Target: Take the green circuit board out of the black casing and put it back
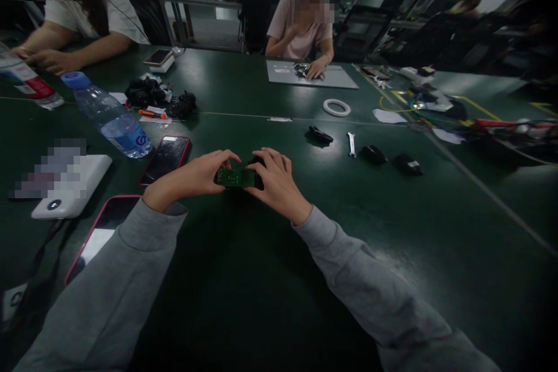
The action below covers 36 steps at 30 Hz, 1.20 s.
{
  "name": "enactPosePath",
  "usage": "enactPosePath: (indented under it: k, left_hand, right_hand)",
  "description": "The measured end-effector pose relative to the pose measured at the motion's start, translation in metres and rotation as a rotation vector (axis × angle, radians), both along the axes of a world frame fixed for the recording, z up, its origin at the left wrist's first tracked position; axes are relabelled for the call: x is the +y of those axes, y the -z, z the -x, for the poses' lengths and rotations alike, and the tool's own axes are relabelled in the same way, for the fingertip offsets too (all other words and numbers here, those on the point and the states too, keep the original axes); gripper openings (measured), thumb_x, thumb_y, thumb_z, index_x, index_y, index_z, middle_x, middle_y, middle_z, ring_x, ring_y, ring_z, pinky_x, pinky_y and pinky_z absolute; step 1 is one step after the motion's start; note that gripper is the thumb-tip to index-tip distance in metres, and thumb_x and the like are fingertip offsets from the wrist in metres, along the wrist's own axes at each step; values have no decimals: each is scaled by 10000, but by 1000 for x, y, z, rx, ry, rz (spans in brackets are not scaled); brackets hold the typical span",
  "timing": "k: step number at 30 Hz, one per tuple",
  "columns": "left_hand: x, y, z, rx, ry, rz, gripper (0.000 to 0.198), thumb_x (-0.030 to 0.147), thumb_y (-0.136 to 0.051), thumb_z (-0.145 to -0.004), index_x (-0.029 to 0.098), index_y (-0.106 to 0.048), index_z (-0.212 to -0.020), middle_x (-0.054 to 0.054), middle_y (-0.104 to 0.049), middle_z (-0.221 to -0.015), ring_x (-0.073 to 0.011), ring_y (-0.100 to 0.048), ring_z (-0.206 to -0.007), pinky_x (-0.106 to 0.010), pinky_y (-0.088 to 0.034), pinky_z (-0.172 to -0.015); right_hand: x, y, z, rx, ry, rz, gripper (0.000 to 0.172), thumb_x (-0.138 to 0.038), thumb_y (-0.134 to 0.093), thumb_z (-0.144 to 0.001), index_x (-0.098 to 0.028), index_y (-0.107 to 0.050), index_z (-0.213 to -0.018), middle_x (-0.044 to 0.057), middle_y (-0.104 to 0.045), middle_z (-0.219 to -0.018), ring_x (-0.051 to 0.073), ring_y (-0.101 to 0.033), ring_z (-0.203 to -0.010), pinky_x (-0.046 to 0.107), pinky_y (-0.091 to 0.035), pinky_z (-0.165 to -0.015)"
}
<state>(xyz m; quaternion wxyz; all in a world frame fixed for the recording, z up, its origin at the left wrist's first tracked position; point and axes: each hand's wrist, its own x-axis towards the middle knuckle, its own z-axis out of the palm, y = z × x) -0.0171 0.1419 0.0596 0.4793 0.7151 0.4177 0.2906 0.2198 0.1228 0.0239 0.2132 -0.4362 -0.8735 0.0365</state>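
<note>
Slab (89, 183) at L, smooth white plastic w/ rounded corners; then clear bottle (108, 116) w/ blue cap, & flat glossy red-rimmed phone (167, 158) near the wrist. L hand (192, 179) pinches the L end of green PCB (233, 178), a small rectangular board w/ tiny pale dots, held btwn both hands over dark green tabletop (244, 285). R hand (275, 179) is curled round its R end; dark bit behind those fingers, can't tell what. Step in hand looks like 2-handed handling of the board; next move prob. calls for light, steady edge grip, as it seems stiff. Further R: lumpy black piece (320, 135), slim shiny metal wrench (351, 144), then 2 more rounded dark lumps (374, 154), one w/ pale patch.
</note>
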Motion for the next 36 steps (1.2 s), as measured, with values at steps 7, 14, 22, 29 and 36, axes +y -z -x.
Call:
enactPosePath:
  k: [7, 14, 22, 29, 36]
  left_hand:
    - [3, 12, -3, -29, -16, 17, 466, 40, -740, -585, 226, -693, -1010, -53, -666, -950, -268, -576, -1034, -349, -410, -956]
    - [3, 18, -2, -11, -24, -40, 591, 58, -777, -541, 251, -702, -1094, -68, -682, -1084, -304, -524, -1161, -389, -378, -1033]
    - [3, 12, -4, -40, 46, -50, 579, 32, -645, -637, 285, -696, -1155, -52, -657, -1272, -276, -489, -1279, -442, -250, -1171]
    - [6, 13, 11, 161, -97, -151, 698, 69, -681, -656, 271, -622, -1322, -62, -642, -1237, -245, -602, -1040, -367, -394, -1013]
    - [3, 12, 10, 109, -124, -14, 599, 93, -756, -613, 230, -670, -1189, 19, -650, -685, -194, -615, -679, -260, -458, -710]
  right_hand:
    - [1, 9, -2, -88, 13, -14, 345, -428, -632, -913, -201, -644, -1174, 132, -430, -1471, 340, -305, -1432, 555, -301, -1119]
    - [5, 4, -6, -92, -20, 61, 499, -471, -712, -848, -195, -596, -1248, 161, -429, -1429, 353, -341, -1392, 552, -367, -1077]
    - [8, -10, -24, -164, -156, 133, 473, -443, -724, -845, -238, -597, -1252, 135, -420, -1470, 341, -358, -1392, 598, -347, -1094]
    - [14, -30, -39, -117, -52, 140, 400, -377, -691, -880, -232, -603, -1243, 132, -477, -1380, 336, -415, -1308, 555, -435, -1004]
    - [5, -32, -30, -201, -58, 108, 227, -250, -589, -922, -211, -660, -1134, 128, -516, -1210, 291, -481, -1098, 470, -475, -868]
